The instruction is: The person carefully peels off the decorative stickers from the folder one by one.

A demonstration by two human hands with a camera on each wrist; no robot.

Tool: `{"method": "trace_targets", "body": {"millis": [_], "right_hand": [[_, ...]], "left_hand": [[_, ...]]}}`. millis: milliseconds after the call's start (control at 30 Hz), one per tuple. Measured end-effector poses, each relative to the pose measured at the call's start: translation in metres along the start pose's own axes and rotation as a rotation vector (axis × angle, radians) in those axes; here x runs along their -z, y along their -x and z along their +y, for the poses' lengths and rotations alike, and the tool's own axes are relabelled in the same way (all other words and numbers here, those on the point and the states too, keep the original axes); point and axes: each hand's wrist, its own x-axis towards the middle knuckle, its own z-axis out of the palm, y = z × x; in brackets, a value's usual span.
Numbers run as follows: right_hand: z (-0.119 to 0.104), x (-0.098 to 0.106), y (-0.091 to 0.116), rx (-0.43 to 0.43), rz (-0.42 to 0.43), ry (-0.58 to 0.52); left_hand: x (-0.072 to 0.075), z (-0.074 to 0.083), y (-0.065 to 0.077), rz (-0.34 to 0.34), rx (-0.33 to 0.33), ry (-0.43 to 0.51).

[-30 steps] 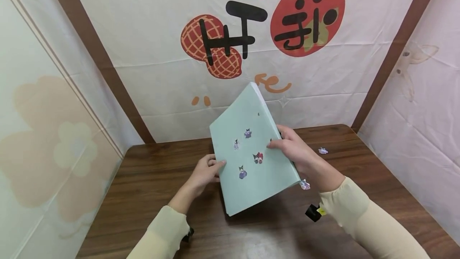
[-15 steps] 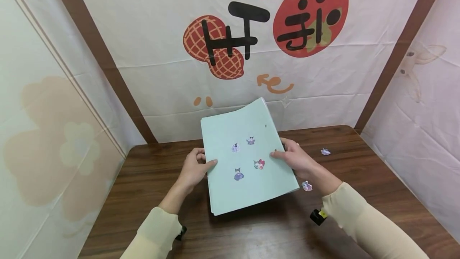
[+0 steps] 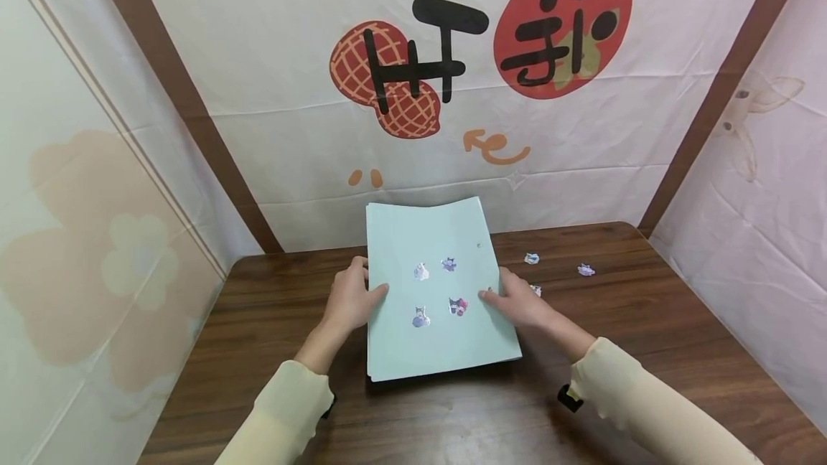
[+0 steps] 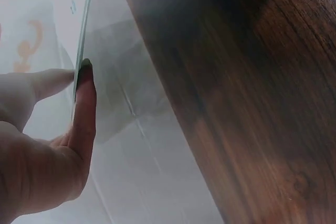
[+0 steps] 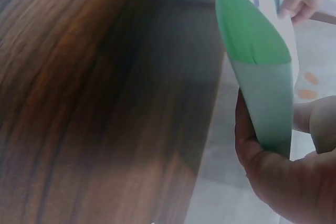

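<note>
A pale mint-green folder (image 3: 439,336) with several small cartoon stickers on its cover is held up between both hands, tilted over the table. My left hand (image 3: 349,296) pinches its left edge, thumb on the cover and fingers behind, as the left wrist view shows with the folder (image 4: 81,40) edge-on. On the other side my right hand (image 3: 520,300) grips the right edge near the spine. In the right wrist view the folder's spine (image 5: 268,103) is wide, its green inner side shows at the open end, and the right hand (image 5: 283,177) wraps it.
Loose cartoon stickers lie on the brown wooden table (image 3: 646,336) to the right: one sticker (image 3: 586,270) farther out, another sticker (image 3: 531,258) nearer, and a third partly behind the right hand. A white printed cloth (image 3: 291,149) hangs behind the table.
The folder has turned from a slanted pose to nearly straight, its top coming down and its cover facing me. Both hands keep their grip. More loose stickers now show at the right.
</note>
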Motion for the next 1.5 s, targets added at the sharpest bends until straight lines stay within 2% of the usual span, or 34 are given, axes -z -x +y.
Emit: {"method": "trace_targets", "body": {"millis": [100,333,667,1033,1200,1300,1500], "right_hand": [[0.007,-0.005,-0.002,-0.017,0.008,0.040],[0.018,-0.013,-0.007,-0.083,-0.001,0.117],[0.029,-0.025,-0.014,-0.153,-0.020,0.163],[0.026,-0.028,-0.021,-0.130,-0.014,0.202],[0.025,-0.028,-0.023,-0.144,-0.025,0.223],[0.026,-0.029,-0.024,-0.156,-0.033,0.244],[0.030,-0.031,-0.024,-0.167,-0.038,0.282]], "left_hand": [[-0.004,0.000,-0.001,-0.010,0.003,-0.031],[-0.015,-0.010,-0.005,-0.065,0.069,-0.070],[-0.027,-0.022,-0.010,-0.098,0.124,-0.115],[-0.034,-0.030,-0.017,-0.151,0.196,-0.219],[-0.036,-0.034,-0.019,-0.196,0.213,-0.269],[-0.037,-0.035,-0.018,-0.219,0.220,-0.282],[-0.039,-0.036,-0.019,-0.216,0.213,-0.282]]}}
